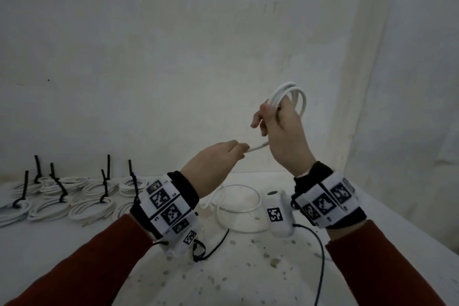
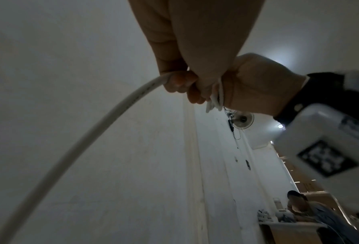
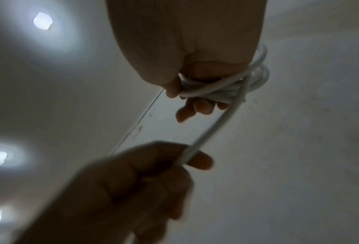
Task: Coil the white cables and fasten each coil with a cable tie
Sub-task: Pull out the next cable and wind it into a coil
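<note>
The white cable point(image 1: 289, 97) is up in the air above the table point(image 1: 248, 268), a few loops hanging round the right hand point(image 1: 283, 136), whose fingers are curled through them. Just left of the coil, the left hand point(image 1: 218, 164) pinches the running strand, which drops from there to slack lying on the table. I'd say the winding is only partly done: best to keep that strand lightly taut and lay each turn against the last, so the loops stay one size for tying. Far left of the coil lie finished coils point(image 1: 59, 196) with black cable ties point(image 1: 105, 186) standing up; their count is hard to make out.

From the left wrist, the strand point(image 2: 103, 118) runs out of the curled fingers point(image 2: 178, 82) and off the frame's edge, so its length is hidden.

From the right wrist, the loops point(image 3: 226, 89) bunch under the palm; the left hand point(image 3: 132, 189) is blurred, and the cable's free end cannot be found.
</note>
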A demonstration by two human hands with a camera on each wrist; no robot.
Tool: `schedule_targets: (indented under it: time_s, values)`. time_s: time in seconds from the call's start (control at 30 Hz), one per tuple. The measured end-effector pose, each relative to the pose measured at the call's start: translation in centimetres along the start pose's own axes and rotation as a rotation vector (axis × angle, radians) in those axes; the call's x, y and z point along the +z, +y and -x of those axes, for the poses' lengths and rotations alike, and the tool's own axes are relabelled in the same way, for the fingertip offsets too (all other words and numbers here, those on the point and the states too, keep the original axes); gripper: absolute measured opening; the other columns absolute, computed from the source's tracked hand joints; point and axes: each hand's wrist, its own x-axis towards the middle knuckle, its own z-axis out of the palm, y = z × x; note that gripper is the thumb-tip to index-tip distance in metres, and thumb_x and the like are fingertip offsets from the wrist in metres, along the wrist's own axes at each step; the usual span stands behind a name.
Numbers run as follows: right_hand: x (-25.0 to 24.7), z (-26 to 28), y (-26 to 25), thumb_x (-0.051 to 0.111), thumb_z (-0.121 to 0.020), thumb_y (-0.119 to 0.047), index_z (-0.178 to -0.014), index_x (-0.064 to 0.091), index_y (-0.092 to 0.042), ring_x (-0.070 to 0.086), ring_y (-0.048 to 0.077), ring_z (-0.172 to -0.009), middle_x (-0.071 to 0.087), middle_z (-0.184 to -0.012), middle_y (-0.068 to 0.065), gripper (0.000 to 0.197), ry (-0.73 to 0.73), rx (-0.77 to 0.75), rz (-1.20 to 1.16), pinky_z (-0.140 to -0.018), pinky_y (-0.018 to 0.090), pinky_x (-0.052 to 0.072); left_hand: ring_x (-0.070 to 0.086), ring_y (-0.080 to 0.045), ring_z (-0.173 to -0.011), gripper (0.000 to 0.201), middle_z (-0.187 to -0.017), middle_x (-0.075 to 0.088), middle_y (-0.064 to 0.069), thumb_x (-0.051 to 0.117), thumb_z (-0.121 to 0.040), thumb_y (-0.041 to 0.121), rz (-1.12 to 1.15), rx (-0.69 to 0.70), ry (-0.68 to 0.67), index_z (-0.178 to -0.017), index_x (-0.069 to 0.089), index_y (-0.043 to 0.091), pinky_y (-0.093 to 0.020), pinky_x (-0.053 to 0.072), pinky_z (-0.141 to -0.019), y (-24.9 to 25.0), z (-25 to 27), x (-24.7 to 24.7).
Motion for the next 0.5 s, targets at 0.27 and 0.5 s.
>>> schedule_targets:
  time_s: [0.27,0.5]
  values:
    - [-1.6,0.5,-0.1,0.037,-0.101,-0.037,-0.08,0.029,-0.021,0.048,0.022,-0.064,0.052,-0.07,0.0,0.027,-0.632,0.036,0.808,-0.061,0.038,0.036,0.058,-0.024,-0.059,0.041,-0.077,0.059,-0.004,0.038,-0.092,0.042,0.038,-0.063,0.061,-0.087,0.062,0.01,-0.037,0.048,-0.042,-2.2,-0.3,-0.9]
    - [-4.2,0.8,0.0,0.019,-0.1,-0.049,-0.07,0.05,-0.018,0.049,0.009,-0.06,0.054,-0.062,-0.007,0.053,-0.672,0.09,0.826,-0.065,0.031,0.035,0.05,-0.018,-0.066,0.046,-0.08,0.054,-0.001,0.032,-0.096,0.048,0.236,-0.16,0.079,-0.095,0.06,0.012,-0.036,0.047,-0.057,-3.0,-0.9,0.5]
